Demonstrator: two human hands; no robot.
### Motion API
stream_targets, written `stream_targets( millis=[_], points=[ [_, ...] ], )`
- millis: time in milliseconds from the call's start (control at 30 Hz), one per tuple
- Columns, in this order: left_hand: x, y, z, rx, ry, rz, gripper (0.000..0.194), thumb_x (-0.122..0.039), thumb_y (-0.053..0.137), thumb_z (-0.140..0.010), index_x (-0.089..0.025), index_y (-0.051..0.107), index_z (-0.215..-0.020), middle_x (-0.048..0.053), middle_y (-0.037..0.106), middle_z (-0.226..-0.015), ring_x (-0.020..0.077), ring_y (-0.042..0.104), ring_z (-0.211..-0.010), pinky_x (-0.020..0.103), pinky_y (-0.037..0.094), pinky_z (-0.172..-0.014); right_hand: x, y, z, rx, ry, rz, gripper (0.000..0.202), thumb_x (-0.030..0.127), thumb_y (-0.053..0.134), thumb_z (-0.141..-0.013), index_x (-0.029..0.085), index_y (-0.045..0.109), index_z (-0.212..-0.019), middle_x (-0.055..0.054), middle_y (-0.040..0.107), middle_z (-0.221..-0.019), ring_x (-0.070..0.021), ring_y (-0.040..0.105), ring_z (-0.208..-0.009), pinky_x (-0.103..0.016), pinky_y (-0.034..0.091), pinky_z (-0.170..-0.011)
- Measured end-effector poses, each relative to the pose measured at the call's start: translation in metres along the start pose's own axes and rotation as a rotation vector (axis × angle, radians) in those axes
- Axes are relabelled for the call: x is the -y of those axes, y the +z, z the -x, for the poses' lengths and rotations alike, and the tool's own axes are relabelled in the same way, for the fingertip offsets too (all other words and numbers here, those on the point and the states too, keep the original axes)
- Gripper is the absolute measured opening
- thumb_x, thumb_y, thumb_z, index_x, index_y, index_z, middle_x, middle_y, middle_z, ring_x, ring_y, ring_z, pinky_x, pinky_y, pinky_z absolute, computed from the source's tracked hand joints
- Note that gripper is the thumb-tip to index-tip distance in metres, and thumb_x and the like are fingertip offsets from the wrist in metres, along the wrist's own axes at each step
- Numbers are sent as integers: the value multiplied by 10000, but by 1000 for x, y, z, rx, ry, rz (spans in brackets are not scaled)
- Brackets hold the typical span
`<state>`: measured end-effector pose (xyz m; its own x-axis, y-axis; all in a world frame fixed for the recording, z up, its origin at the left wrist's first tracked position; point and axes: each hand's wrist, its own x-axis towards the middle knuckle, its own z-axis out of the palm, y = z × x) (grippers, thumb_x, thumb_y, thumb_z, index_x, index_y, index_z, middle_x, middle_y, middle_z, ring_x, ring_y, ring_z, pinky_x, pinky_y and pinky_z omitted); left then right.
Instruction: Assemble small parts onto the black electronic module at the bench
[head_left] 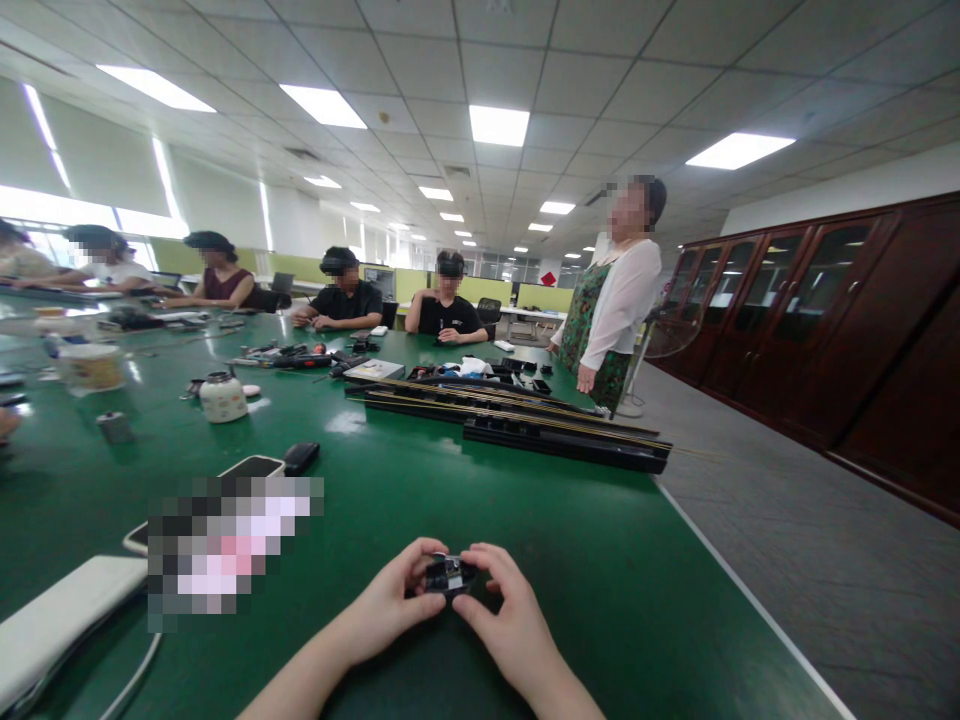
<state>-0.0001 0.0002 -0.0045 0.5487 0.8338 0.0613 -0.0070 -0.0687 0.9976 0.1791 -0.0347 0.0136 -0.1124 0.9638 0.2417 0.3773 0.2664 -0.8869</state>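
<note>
Low in the middle of the head view, a small black part with a silvery metal insert [451, 576] is held just above the green table [390, 500]. Its exact kind is too small to make out. My left hand [401, 595] is closed on its left end, thumb in front and fingers behind. On the opposite end, my right hand [501, 597] grips it between thumb and fingertips. The fingers cover both ends of the part.
Long black rails with thin brass-coloured rods [555, 430] lie ahead. To the left are a white power bank [67, 625], a phone [255, 466], a black case [301, 458] and a white jar [223, 397]. Several people sit around the table; one person [615, 290] stands at right.
</note>
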Motion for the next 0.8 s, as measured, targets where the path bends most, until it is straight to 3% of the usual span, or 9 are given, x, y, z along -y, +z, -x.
stream_targets(
  millis=[167, 800],
  points=[
    [1, -1, 0, 10, -6, -26, 429, -274, 625, -683, -208, 402, -1043, 16, 573, -903, 156, 525, -843, 278, 356, -711, 0, 1, 0, 39, -15, 21, 286, 134, 620, -645, 254, 651, -903, -48, 557, -1112, -221, 494, -1079, -366, 339, -947],
    [-1, 0, 2, 21, 1, -23, 441, -337, 617, -677, -213, 442, -1063, 19, 565, -913, 164, 516, -867, 282, 368, -749, 0, 0, 0, 1, -36, 22, 196, 156, 608, -674, 239, 650, -846, -55, 588, -1055, -222, 512, -1044, -371, 357, -926]
  ],
)
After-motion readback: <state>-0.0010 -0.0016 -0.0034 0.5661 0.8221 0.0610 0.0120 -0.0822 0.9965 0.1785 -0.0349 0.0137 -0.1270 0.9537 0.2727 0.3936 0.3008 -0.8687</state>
